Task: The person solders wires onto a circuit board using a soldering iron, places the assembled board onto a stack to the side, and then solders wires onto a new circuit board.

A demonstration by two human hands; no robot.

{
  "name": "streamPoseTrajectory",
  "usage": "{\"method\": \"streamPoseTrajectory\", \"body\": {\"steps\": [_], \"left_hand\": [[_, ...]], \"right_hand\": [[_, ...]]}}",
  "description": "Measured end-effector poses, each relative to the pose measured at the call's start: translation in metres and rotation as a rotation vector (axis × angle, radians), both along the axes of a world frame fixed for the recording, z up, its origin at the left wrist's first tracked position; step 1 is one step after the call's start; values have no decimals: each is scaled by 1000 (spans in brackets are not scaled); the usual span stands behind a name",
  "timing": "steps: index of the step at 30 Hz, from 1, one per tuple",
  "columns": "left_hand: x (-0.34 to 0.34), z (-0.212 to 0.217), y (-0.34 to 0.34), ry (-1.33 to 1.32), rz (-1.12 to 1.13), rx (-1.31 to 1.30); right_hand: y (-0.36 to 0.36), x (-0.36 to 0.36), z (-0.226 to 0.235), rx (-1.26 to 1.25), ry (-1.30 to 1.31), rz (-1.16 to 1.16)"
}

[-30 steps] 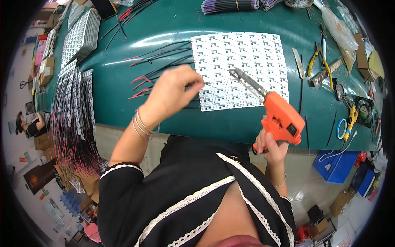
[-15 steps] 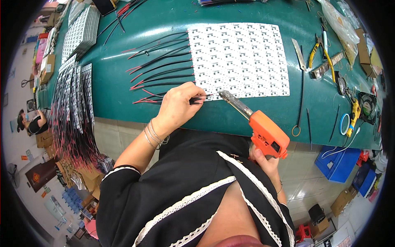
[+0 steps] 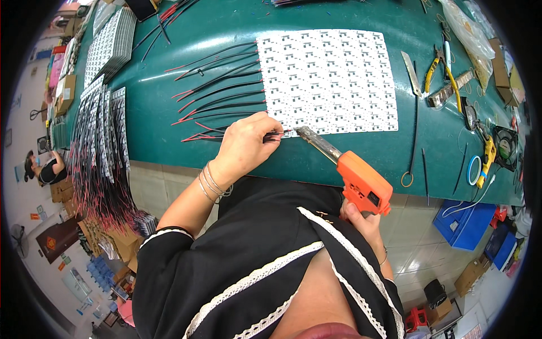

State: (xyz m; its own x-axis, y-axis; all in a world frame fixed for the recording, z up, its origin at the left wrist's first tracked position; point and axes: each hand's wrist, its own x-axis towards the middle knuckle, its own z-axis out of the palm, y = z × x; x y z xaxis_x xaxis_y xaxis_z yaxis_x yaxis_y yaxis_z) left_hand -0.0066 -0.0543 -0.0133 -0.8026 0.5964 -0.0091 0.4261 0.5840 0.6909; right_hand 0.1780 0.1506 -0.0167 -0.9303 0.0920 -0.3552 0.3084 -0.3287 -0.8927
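A white circuit board panel (image 3: pixel 330 82) lies on the green table, with black-and-red wires (image 3: pixel 226 85) running out from its left edge. At the panel's lower left corner my left hand (image 3: pixel 245 138) pinches a black-and-red wire, its end by the board edge. My right hand (image 3: pixel 361 217) is wrapped round the handle of an orange soldering gun (image 3: pixel 364 181). The gun's metal tip reaches to the board's bottom edge, a little right of the wire end. Whether tip and wire touch is too small to tell.
Stacked white panels (image 3: pixel 110 42) stand at the far left, and a bundle of wired boards (image 3: pixel 101 141) hangs over the table's left edge. At the right lie yellow-handled pliers (image 3: pixel 433 70), a metal blade (image 3: pixel 411 73), a small fan (image 3: pixel 504 146) and a blue tape roll (image 3: pixel 473 170).
The soldering gun has shifted slightly left, bringing its tip closer to the wire end. My left hand has stayed nearly still, keeping its pinch.
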Motion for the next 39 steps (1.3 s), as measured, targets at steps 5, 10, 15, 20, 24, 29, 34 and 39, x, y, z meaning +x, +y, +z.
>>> {"method": "streamPoseTrajectory", "body": {"steps": [5, 10, 15, 20, 24, 29, 34, 39], "left_hand": [[1, 2, 1, 23, -7, -35], [1, 1, 1, 42, -15, -40], [2, 4, 3, 37, -16, -58], [2, 5, 4, 60, -27, -99], [-2, 3, 3, -35, -20, -44], [-2, 0, 4, -126, -61, -8], [0, 4, 6, -83, -54, -57], [2, 0, 5, -86, -55, -50]], "right_hand": [[-2, -2, -1, -5, -10, -8], [-2, -4, 2, 12, -55, -21], [-2, -3, 2, -45, -3, -47], [1, 1, -1, -40, 16, -27], [0, 0, -1, -58, 6, -34], [-1, -1, -1, -63, 20, -32], [1, 4, 0, -71, 65, -45], [3, 9, 2, -61, 25, -45]]}}
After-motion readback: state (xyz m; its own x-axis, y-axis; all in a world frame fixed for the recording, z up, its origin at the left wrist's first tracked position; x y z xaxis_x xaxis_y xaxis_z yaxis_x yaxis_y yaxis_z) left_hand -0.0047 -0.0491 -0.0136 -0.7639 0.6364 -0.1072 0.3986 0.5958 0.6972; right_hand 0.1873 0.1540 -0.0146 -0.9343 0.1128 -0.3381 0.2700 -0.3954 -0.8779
